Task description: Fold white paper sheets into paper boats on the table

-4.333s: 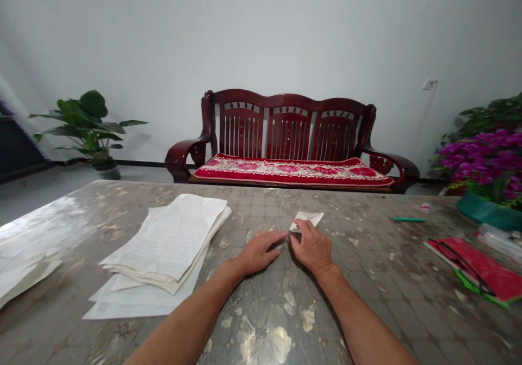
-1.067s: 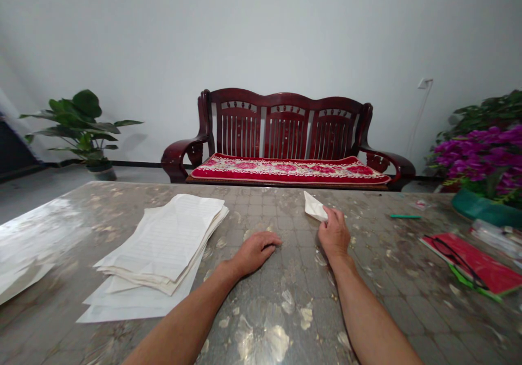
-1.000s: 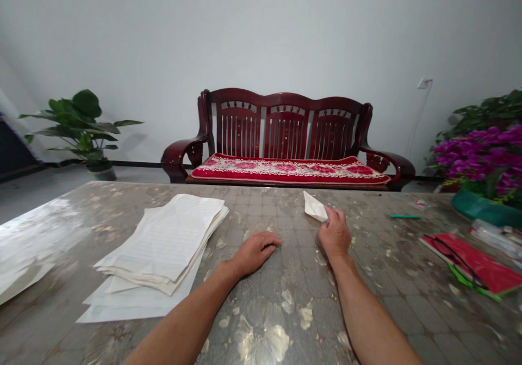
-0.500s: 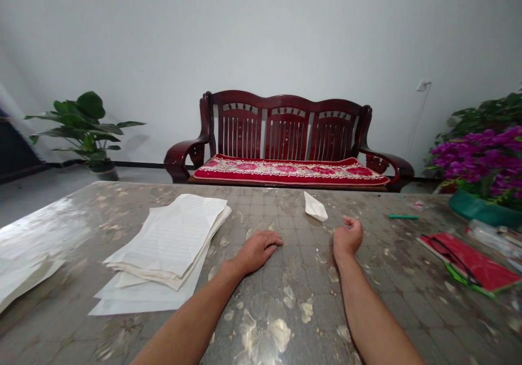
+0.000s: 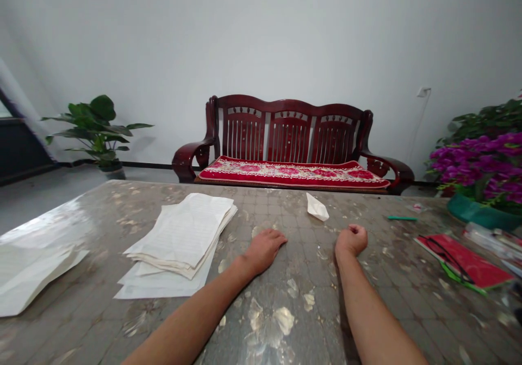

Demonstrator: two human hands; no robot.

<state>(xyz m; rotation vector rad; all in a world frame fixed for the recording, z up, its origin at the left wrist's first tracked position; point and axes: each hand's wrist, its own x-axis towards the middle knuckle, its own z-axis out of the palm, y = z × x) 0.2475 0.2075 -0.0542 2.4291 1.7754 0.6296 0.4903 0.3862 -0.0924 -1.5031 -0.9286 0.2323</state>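
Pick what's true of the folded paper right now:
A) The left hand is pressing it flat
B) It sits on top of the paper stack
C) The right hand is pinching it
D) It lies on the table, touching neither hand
D: the folded paper lies on the table ahead of the left hand and the right hand, with a gap between it and each hand.

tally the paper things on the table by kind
folded paper: 1
stack of lined paper: 1
loose paper sheets: 1
total: 3
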